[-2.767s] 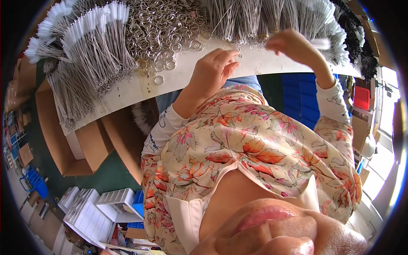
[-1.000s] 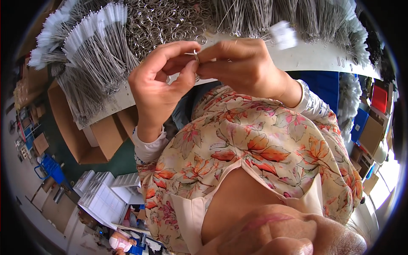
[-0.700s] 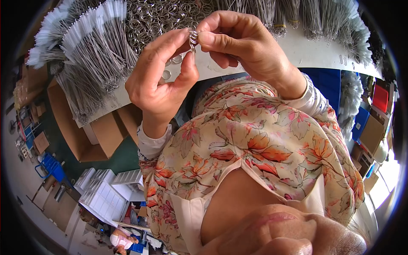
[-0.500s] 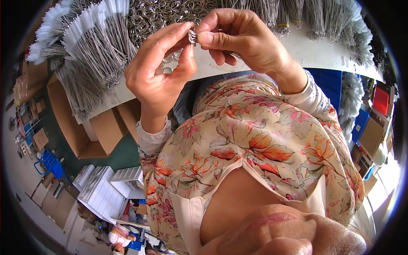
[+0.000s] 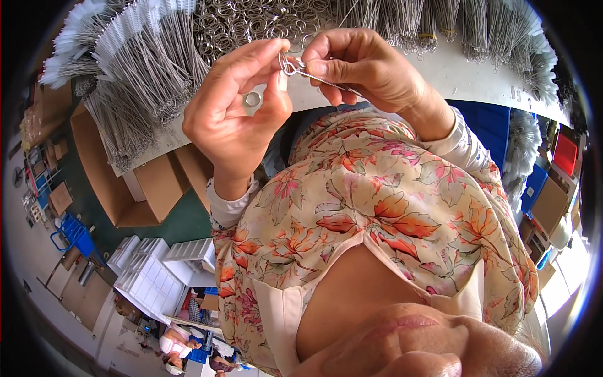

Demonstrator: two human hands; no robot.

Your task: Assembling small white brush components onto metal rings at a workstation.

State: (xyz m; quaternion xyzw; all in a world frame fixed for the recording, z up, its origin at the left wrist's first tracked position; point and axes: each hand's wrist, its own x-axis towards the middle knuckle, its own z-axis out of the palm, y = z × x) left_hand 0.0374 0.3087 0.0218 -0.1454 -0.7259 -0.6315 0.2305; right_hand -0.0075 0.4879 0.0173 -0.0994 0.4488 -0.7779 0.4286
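My left hand (image 5: 235,107) pinches a small shiny metal ring (image 5: 282,61) between thumb and forefinger above the table's near edge. Facing it, my right hand (image 5: 374,72) grips a twisted wire (image 5: 328,82) close to its looped end. That loop (image 5: 289,68) meets the ring between my two hands; whether the ring is fully threaded through it is too small to tell. The wire slants down under my right fingers, and its far end is hidden. A loose ring (image 5: 252,99) lies on the white table (image 5: 440,75) behind my left thumb.
A heap of metal rings (image 5: 251,22) covers the table beyond my hands. Bundled wire brushes with white bristles (image 5: 147,56) lie at left, more wire bundles (image 5: 496,38) at right. Below are an open cardboard box (image 5: 116,182) and a blue panel (image 5: 483,129). A person (image 5: 176,344) is far behind.
My hands have come slightly nearer to me and a little apart. The wire's loop and shaft now show between them, where earlier the ring was bunched at the fingertips.
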